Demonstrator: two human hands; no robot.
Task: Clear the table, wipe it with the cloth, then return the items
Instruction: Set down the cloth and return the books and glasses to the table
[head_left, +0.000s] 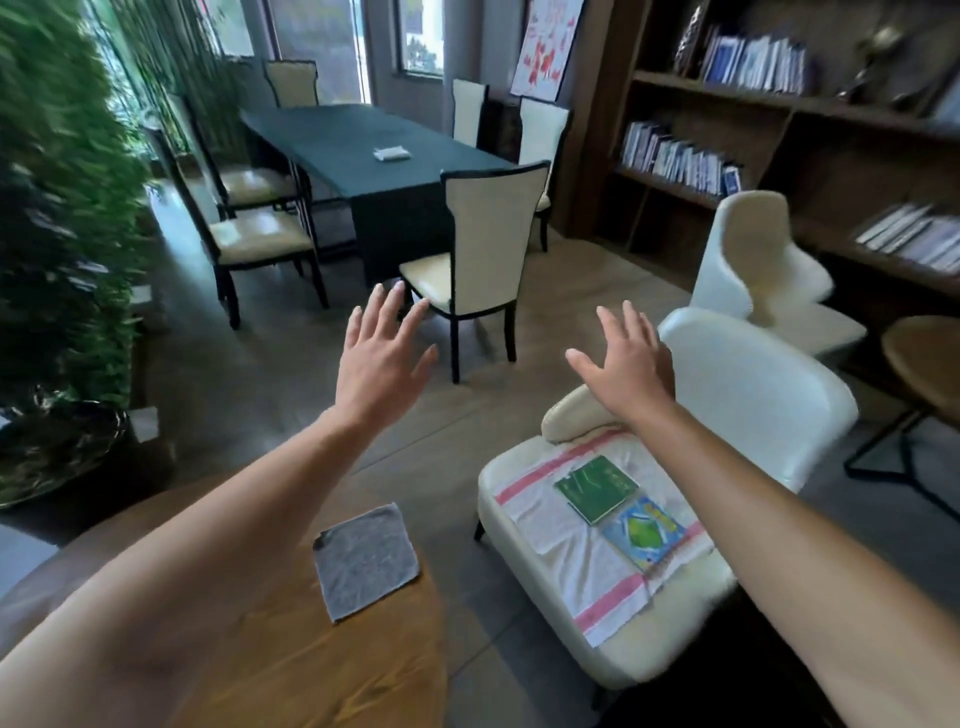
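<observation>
Left hand (382, 345) and right hand (626, 356) raised, fingers spread, grasping nothing. Grey cloth (365, 561) lies flat on wooden table (311, 665), at 6 o'clock, arm-occluded. Green book (596, 488) and blue book (644, 531), titles illegible, rest on white chair (753, 395) at 4 o'clock.

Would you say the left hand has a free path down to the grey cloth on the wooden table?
Probably yes: the left hand is open and holds nothing, and the grey cloth lies flat and uncovered on the wooden table, beside that forearm.
</observation>
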